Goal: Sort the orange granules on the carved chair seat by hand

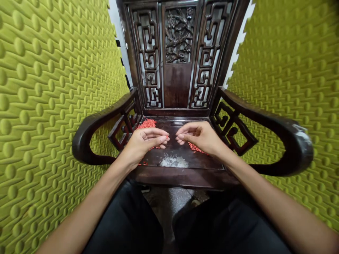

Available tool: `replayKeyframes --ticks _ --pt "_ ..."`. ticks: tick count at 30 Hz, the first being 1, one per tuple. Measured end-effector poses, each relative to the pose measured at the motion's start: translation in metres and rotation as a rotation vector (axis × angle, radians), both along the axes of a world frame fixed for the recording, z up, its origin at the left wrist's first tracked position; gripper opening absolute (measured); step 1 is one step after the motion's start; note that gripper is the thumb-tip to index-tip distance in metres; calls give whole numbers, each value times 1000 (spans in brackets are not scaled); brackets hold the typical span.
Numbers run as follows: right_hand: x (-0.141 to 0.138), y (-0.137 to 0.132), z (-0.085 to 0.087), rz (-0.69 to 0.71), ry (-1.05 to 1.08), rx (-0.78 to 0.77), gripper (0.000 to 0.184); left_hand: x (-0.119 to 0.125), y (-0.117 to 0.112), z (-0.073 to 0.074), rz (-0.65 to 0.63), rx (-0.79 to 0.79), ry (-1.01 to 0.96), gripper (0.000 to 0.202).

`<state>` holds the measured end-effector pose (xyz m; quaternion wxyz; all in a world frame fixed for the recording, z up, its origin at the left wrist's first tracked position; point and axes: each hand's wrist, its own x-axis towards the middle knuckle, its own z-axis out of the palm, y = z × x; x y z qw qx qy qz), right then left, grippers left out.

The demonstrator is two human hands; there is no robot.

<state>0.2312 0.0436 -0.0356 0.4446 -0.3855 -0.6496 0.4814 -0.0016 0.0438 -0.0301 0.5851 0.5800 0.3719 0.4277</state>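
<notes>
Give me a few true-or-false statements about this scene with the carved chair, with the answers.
1. The left hand and right hand are held apart over a dark wooden chair seat. True.
2. The white grains lie at the back of the seat. False: the white grains lie toward its front edge.
3. Red grains lie on the seat near both hands. True.
4. The chair's back is plain. False: the chair back is carved openwork.
5. Green studded foam panels flank the chair. True.
6. The right hand holds a spoon. False: no spoon shows.

bright even light, soft shadow under left hand, edges curved
</notes>
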Motion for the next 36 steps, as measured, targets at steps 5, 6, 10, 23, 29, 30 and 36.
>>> replayKeyframes --ticks 5,6,10,23,29,30,36 --pt "-13 -27 22 -40 51 84 32 4 -6 2 -60 -50 -109 25" --pt "-15 -31 24 -49 44 99 30 5 -7 2 -71 -57 -129 24" --pt "-22 -41 27 -108 57 120 23 8 -9 3 -92 -99 -186 24" --pt "-22 -42 27 -180 124 168 24 11 -13 7 -80 -161 -224 24" --pt "-22 -41 26 -181 87 203 26 11 -15 6 -122 -223 -310 21" --pt "-22 -41 25 -182 84 209 26 11 -15 7 -127 -228 -326 20" --pt "-21 -41 22 -215 109 233 20 12 -19 10 -122 -225 -327 20"
